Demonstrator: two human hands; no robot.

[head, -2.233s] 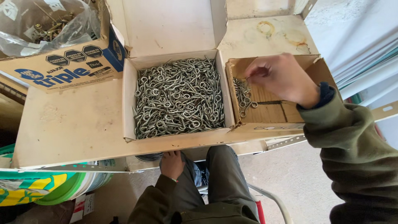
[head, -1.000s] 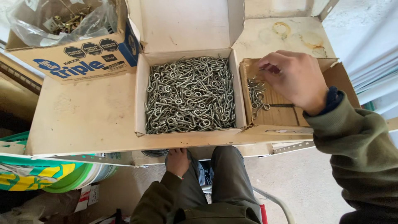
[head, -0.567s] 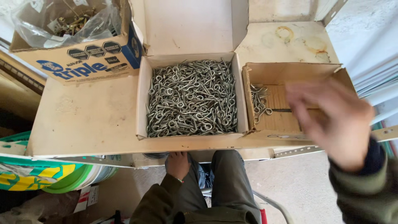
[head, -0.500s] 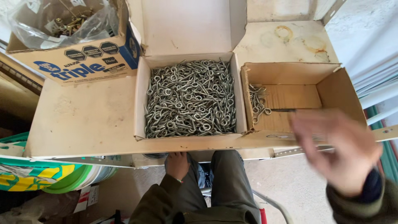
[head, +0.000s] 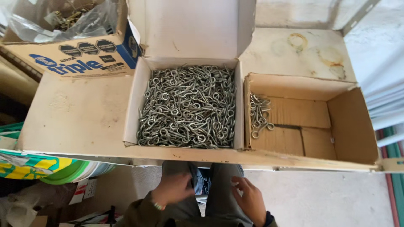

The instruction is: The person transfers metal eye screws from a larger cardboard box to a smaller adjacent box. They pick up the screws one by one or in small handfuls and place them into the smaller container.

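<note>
- Both hands sit low in the frame, below the board: left hand (head: pixel 173 190) blurred, fingers loosely curled, empty as far as shows; right hand (head: pixel 249 198) spread, empty.
- The silver metal screw eyes (head: pixel 188 106) fill the white cardboard box (head: pixel 131 107) at centre; a few (head: pixel 259 115) lie at the left edge of the brown cardboard box (head: pixel 352 122), right.
- Best pinch small clusters and lift slowly, since the loops tangle.

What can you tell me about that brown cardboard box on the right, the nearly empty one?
The brown cardboard box is open-topped, shallow and rectangular, of plain corrugated card, with its bottom flaps showing as seams. It sits flat on the board, its left wall against the white box full of metal hooks. Only a small cluster of screw eyes lies inside, by its left wall. No hands touch it.
</note>
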